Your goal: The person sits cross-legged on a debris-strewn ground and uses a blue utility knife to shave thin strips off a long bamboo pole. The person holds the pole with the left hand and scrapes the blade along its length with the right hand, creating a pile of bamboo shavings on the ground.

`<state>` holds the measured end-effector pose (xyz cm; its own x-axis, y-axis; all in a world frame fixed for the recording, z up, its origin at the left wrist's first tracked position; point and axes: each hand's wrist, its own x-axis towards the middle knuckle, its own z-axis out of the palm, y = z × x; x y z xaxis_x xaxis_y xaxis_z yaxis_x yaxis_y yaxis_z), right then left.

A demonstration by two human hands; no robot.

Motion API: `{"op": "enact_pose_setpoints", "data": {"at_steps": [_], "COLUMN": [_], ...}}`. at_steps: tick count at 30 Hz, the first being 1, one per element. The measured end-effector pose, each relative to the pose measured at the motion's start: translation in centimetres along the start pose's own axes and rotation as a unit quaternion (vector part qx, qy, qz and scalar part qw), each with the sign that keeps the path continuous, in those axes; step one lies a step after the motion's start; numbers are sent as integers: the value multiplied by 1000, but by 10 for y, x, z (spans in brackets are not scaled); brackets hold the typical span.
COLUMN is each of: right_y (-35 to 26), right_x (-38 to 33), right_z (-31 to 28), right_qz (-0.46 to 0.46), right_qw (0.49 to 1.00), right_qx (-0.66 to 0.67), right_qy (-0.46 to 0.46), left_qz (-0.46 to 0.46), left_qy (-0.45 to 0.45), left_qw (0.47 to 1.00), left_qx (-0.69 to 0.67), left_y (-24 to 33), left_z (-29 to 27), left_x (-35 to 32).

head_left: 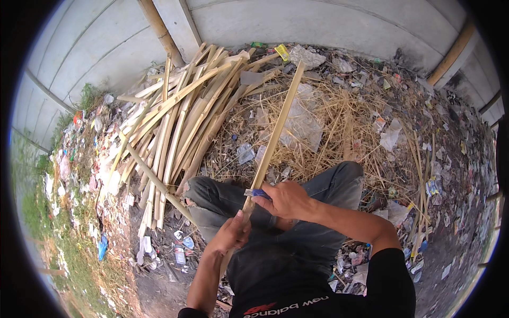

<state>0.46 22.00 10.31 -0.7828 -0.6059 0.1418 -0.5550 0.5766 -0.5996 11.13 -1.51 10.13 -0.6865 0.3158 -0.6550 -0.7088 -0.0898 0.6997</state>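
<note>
A long pale bamboo strip [277, 130] runs from my lap up and away over the ground. My left hand [231, 233] grips its near end just above my thigh. My right hand [286, 200] is closed on a small knife with a blue handle [260, 193], whose blade lies against the strip a little above my left hand. I am sitting or squatting, my knees in grey trousers [222, 199] spread to either side of the strip.
A pile of split bamboo slats [183, 114] lies to the front left, leaning toward a grey concrete wall [318, 24]. Dry straw and shavings [334, 114] cover the ground ahead, with plastic litter all around. Thin bamboo sticks [421, 212] lie at right.
</note>
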Motion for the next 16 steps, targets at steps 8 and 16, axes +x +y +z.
{"op": "enact_pose_setpoints", "data": {"at_steps": [8,16], "right_y": [19,195], "right_x": [21,35], "right_z": [-3,-105], "right_qz": [-32,349], "right_qw": [995,902], "right_qx": [-71,-24], "right_qy": [64,252], "left_qz": [36,-80], "left_qy": [-4,-60], "left_qw": [999,995], "left_qx": [38,5], "left_y": [20,0], "left_z": [2,-28], "left_x": [5,-35]}}
